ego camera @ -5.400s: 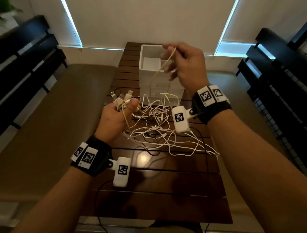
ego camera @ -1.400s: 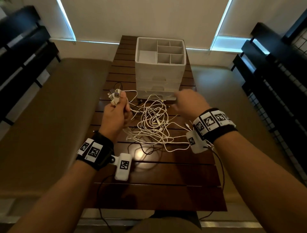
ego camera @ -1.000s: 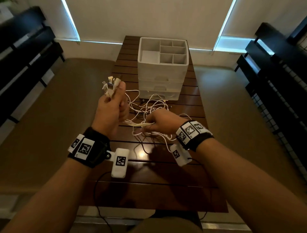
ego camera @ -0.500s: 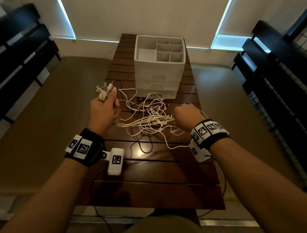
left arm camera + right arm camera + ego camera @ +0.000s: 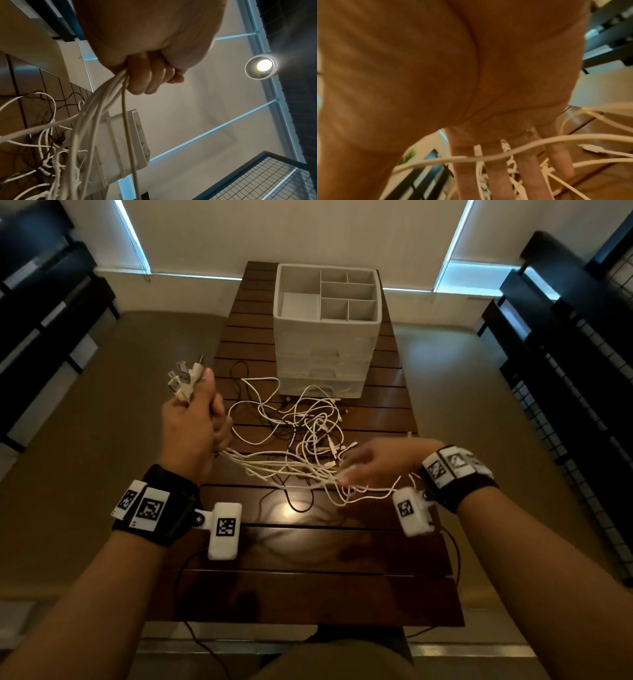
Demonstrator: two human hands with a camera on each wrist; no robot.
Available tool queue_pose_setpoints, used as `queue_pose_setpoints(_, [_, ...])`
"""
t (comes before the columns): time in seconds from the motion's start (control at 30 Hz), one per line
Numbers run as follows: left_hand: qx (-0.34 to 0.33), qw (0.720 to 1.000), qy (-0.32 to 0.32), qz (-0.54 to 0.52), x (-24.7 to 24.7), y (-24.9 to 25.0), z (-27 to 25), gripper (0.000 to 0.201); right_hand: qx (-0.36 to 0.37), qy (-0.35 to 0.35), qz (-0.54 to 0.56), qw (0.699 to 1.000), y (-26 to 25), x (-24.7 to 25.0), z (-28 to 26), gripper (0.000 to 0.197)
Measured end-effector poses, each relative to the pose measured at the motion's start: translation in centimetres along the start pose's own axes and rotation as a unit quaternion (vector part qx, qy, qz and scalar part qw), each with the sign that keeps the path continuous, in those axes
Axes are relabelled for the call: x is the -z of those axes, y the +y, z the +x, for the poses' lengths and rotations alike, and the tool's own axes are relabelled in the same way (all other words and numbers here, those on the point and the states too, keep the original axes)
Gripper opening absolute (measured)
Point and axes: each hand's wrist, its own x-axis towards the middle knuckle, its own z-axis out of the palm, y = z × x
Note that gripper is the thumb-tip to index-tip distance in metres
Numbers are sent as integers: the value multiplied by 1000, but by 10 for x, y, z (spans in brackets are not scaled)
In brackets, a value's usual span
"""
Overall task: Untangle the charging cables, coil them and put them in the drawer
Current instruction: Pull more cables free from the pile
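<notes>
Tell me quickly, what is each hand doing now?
Left hand: fist gripping the bundle of white charging cables near their plugs.
Right hand: open, straight spread fingers combing through the cables.

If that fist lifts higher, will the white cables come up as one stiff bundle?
Probably not. The white cables sag from the left hand and loop loosely on the table, so they look floppy. Their crossed loops would likely snag and drag along together.

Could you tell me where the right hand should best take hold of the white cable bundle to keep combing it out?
Probably on the straight run of the white cable bundle just beside the left hand, coming from above with the right hand. There the strands lie parallel; further right they loop into the tangle.
</notes>
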Motion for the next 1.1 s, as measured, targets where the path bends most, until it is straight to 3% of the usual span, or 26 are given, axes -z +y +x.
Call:
queue_pose_setpoints(0.07, [3,1000,-25,-15,2,6,-4,52,26,23,56,998,-2,21,-10,83])
queue_pose_setpoints(0.13, [2,998,-55,-29,6,11,-5,53,36,45,111,992,-1,35,-15,63])
queue_pose_setpoints(0.23, [8,994,-99,-46,13,14,-8,55,-15,146,224,963,3,33,6,37])
queue_pose_setpoints(0.3, [15,991,-126,-51,14,13,-11,56,-57,244,152,956,7,21,32,28])
queue_pose_setpoints(0.37, [22,987,-151,-52,15,10,-14,55,-46,276,88,956,3,7,57,26])
queue_pose_setpoints(0.5, [54,984,-163,-44,14,4,-22,54,-22,203,53,977,-16,-19,88,40])
queue_pose_setpoints(0.63, [84,982,-160,-54,6,3,-32,55,-24,242,99,965,-30,-27,116,59])
queue_pose_setpoints(0.7, [95,980,-167,-48,1,2,-38,55,-41,237,108,964,-32,-26,130,53])
queue_pose_setpoints(0.83, [104,977,-174,-65,-2,1,-43,56,-43,264,139,954,-29,-22,139,21])
queue_pose_setpoints(0.9, [105,978,-165,-73,1,2,-42,56,-37,291,134,947,-28,-16,130,20])
queue_pose_setpoints(1.0, [97,981,-153,-72,6,2,-41,56,-70,241,36,967,-14,-14,113,21])
queue_pose_setpoints(1.07, [94,982,-144,-72,5,1,-40,55,-108,166,-56,979,2,-21,104,32])
queue_pose_setpoints(1.1, [92,983,-140,-73,5,1,-40,55,-131,165,-72,975,10,-26,100,38])
